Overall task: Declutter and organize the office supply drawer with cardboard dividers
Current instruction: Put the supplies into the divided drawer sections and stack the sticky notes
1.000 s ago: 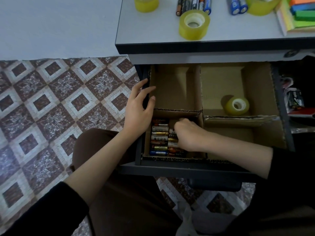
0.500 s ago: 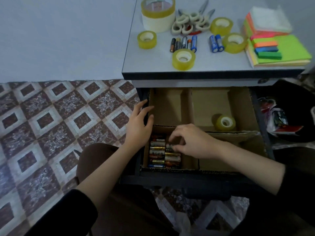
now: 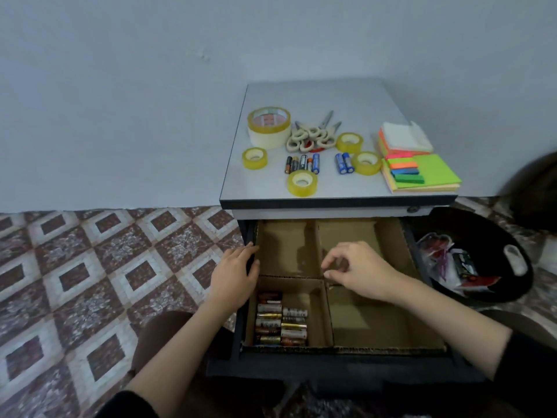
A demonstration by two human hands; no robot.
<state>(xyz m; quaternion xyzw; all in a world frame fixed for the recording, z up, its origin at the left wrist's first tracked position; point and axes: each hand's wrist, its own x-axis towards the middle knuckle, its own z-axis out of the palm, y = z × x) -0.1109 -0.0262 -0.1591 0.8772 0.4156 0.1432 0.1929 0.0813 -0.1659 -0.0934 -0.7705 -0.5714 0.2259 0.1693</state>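
The drawer (image 3: 346,368) stands open under the small cabinet, lower centre of the frame, its dark front rim nearest the bottom edge. Brown corrugated cardboard dividers (image 3: 291,277) line it and cross near the middle, making four compartments with rough cut edges. The lower left compartment holds the batteries (image 3: 280,322), small shiny cylinders lying on their sides in two tight columns, with a strip of bare cardboard between them and the wall on their right. The upper left and lower right compartments show plain cardboard floor.

The left hand (image 3: 238,274) lies over the drawer's left rim, fingers nearly straight and close together, holding nothing. The right hand (image 3: 358,271) is over the crossing of the dividers and hides much of the upper right compartment. Its fingers are loosely curled, thumb and forefinger only narrowly apart, with nothing seen between them; whether the tips touch the cardboard cannot be told.

The cabinet top (image 3: 316,95) is smooth grey with a dark front edge, and its far half is bare. Nearer the front sit a large tape roll (image 3: 269,126), small yellow tape rolls (image 3: 302,183), scissors (image 3: 313,135) with pale loop handles, loose batteries (image 3: 302,164) and a flat stack of bright sticky notes (image 3: 422,173). At the right edge a black oval basket (image 3: 482,233) holds crumpled wrappers. Patterned floor tiles (image 3: 90,267) fill the left side of the frame
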